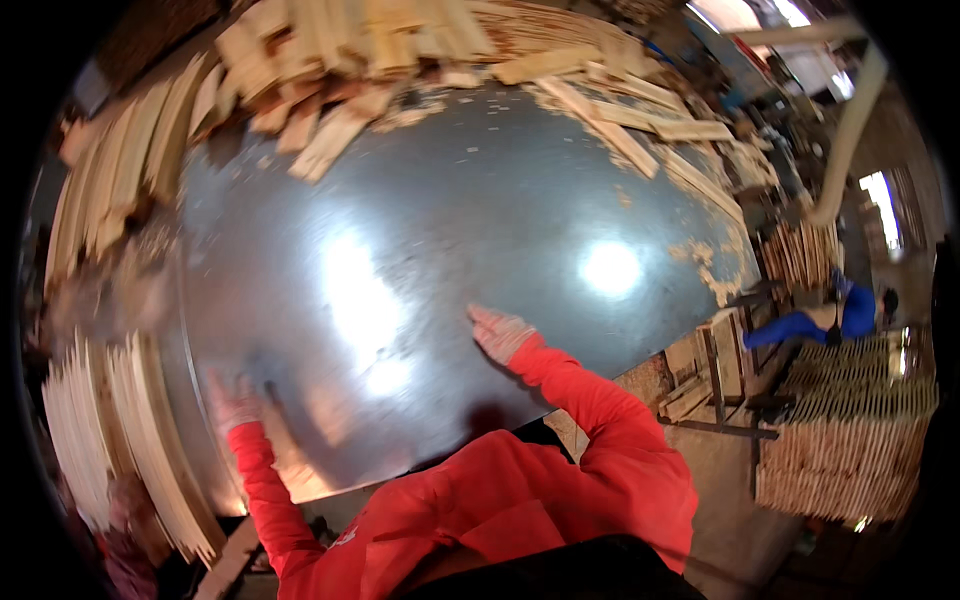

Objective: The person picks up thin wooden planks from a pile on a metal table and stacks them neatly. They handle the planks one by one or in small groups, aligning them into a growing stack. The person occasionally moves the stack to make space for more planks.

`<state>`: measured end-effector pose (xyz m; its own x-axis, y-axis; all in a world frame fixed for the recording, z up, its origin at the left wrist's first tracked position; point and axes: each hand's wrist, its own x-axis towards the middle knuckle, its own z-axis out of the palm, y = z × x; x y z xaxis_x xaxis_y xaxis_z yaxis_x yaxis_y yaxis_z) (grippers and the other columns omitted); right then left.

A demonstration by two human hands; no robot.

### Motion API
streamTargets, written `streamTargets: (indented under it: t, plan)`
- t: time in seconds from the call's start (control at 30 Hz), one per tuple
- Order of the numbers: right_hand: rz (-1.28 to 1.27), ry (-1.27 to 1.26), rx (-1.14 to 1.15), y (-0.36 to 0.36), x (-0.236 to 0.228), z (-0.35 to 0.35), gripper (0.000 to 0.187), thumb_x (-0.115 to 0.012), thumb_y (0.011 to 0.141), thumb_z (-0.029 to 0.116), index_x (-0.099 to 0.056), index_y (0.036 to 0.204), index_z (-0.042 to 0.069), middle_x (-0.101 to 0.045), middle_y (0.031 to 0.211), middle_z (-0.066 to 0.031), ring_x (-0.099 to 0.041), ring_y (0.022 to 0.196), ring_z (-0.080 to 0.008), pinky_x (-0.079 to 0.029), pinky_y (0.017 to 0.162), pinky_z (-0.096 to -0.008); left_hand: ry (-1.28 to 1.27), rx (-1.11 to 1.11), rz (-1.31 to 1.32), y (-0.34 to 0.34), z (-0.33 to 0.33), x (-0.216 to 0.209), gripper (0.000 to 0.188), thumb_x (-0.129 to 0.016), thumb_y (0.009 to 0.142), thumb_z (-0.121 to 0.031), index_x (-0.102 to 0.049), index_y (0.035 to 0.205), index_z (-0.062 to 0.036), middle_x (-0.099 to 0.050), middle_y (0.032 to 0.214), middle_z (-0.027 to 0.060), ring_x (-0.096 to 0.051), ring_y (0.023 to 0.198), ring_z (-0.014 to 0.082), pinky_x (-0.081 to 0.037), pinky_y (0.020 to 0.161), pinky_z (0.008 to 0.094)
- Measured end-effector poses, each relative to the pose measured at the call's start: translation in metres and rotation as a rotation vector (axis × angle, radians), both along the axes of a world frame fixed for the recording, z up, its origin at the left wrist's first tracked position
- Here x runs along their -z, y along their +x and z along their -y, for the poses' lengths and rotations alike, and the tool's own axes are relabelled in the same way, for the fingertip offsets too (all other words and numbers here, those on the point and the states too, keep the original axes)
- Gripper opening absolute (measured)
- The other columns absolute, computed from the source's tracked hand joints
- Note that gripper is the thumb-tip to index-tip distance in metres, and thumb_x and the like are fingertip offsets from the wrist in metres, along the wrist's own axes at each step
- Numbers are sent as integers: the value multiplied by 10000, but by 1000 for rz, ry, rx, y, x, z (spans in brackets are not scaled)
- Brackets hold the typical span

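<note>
A wide, shiny metal tabletop (480, 230) lies in front of me, strongly reflecting light. My right hand (501, 334) is over its near middle, fingers stretched out and nothing in them. Close to the tabletop's left edge is my left hand (236, 403), slightly smeared, with its fingers apart and no object held. Whether either palm touches the metal I cannot tell. Just left of that hand stands a stack of pale wooden strips (150, 430).
Boards (330, 40) are heaped along the far edge, with loose strips (600, 125) and shavings (700, 262) at the right. More boards (125, 165) lean at far left. A person in blue (858, 308) is at right beside stacked slats (840, 465). Another person's sleeve (128, 565) shows lower left.
</note>
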<state>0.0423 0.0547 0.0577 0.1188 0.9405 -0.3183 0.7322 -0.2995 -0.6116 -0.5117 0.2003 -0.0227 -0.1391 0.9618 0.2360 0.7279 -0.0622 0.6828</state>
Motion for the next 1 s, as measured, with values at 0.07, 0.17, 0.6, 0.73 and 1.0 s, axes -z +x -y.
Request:
streamTargets:
  t: [0.07, 0.17, 0.6, 0.73, 1.0]
  plan:
    - [219, -132, 123, 96, -22, 29, 531, -471, 956, 392, -438, 1434, 162, -541, 1369, -142, -529, 1216, -371, -428, 1038, -406, -226, 331, -186, 181, -5, -40, 771, -672, 865, -243, -278, 1500, -53, -421, 1472, 202, -464, 1319, 319, -397, 1079, 377]
    - [248, 38, 280, 260, 0, 50, 553, -465, 957, 408, -406, 1451, 168, -548, 1357, -152, -531, 1211, -375, -436, 1022, -421, -429, 635, -214, 389, 0, -73, 742, -656, 879, -248, -295, 1497, -52, -492, 1409, 216, -504, 1288, 318, -411, 1063, 383]
    - [314, -23, 720, 817, 17, -25, 603, -505, 943, 417, -457, 1374, 0, -560, 1316, -248, -563, 1196, -342, -417, 1017, -386, -414, 792, -609, 850, -248, -122, 777, -666, 869, -370, -306, 1503, -102, -488, 1420, 209, -495, 1289, 366, -405, 1072, 386]
    - [-49, 381, 1178, 921, 58, -117, 842, -588, 857, 626, -461, 1363, -35, -567, 1303, -248, -561, 1175, -377, -423, 990, -390, -292, 592, -751, 951, -366, -115, 836, -600, 877, -532, -254, 1521, -126, -416, 1481, 198, -431, 1346, 353, -373, 1094, 424]
    - [-494, 835, 1216, 920, 113, -185, 600, -703, 829, 449, -586, 1206, -3, -669, 1020, -141, -634, 877, -242, -510, 775, -368, -301, 453, -1014, 1079, -396, -75, 1114, -674, 734, -699, -143, 1553, -162, -303, 1543, 197, -345, 1398, 369, -325, 1134, 430]
